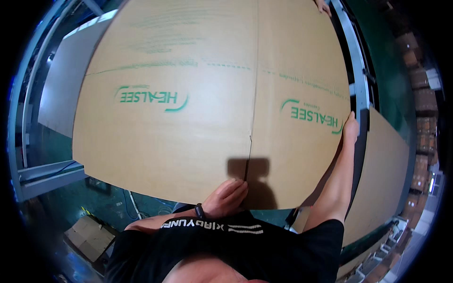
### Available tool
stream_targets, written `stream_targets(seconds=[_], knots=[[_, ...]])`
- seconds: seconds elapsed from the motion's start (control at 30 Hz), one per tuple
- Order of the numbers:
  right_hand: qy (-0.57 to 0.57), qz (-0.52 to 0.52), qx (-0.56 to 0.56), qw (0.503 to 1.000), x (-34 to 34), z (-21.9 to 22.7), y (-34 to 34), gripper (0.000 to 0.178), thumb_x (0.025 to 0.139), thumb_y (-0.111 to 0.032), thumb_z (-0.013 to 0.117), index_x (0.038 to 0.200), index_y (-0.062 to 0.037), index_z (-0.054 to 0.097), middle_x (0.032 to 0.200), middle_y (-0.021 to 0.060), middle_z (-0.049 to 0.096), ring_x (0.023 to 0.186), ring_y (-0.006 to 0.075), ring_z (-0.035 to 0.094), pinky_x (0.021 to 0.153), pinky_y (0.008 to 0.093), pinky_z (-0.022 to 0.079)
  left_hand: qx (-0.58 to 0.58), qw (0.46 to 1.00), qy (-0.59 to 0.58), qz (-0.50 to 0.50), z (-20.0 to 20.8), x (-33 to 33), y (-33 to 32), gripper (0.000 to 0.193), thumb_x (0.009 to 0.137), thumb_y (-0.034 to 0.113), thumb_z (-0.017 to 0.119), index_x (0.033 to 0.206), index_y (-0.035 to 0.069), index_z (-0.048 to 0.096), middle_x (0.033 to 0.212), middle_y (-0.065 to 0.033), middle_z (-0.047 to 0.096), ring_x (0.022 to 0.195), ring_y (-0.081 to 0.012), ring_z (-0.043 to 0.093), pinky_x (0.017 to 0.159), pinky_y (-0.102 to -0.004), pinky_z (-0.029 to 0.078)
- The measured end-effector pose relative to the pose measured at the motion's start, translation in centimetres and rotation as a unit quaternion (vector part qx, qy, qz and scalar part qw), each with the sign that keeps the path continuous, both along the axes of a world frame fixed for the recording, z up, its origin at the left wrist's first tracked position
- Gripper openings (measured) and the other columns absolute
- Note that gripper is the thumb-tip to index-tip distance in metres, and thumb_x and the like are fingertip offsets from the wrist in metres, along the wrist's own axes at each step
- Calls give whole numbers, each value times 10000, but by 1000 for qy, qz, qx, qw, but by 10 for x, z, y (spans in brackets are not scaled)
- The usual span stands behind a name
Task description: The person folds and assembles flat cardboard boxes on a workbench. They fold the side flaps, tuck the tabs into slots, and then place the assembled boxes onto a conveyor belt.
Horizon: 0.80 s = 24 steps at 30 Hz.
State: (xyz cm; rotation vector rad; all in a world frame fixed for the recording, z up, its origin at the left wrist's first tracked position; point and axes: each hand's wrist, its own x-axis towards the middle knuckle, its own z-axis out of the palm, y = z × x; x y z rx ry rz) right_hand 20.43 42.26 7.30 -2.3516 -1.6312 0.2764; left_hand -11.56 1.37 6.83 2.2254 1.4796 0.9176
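A large flattened cardboard box (212, 118), tan with green print, spreads across most of the view in front of me. A crease runs down it and ends in a narrow slot at the near edge. My left hand (229, 195), with a dark band on its wrist, grips that near edge beside the slot, fingers pressed together. My right hand (350, 128) holds the right edge with the arm stretched forward; its fingers are partly hidden by the board. At the far right corner another person's hand (322, 6) touches the same cardboard.
A metal frame (47, 181) stands on the left, with a pale panel (66, 80) by it. A metal rail (361, 85) runs along the right. Beyond it lies another cardboard sheet (384, 165). Stacked cartons (422, 127) line the far right. An opened carton (89, 238) sits low on the left.
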Motion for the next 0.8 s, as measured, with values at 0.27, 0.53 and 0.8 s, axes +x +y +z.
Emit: stream_targets(seconds=[0.27,0.53,0.8], knots=[[-14,74,-5,997,24,-24,-3,656,967,-495,284,1091,40,644,1129,265,623,1072,432,578,903,510,448,-37,999,3,-8,10,-4,-20,583,745,235,727,1217,-54,543,1325,-216,477,1253,-393,440,1066,-492,375],[94,99,42,990,19,-29,-13,674,910,-547,422,1036,72,655,1058,264,650,1031,395,611,872,461,452,5,999,33,-19,-3,-2,-25,679,765,237,733,1301,-67,449,1361,-244,432,1289,-413,407,1096,-524,330],[142,135,28,980,42,-56,37,664,878,-561,534,1085,59,649,1073,249,661,1011,382,627,857,443,472,-18,994,93,-47,18,2,-6,643,755,205,714,1282,-72,472,1341,-233,450,1262,-401,438,1080,-491,371]])
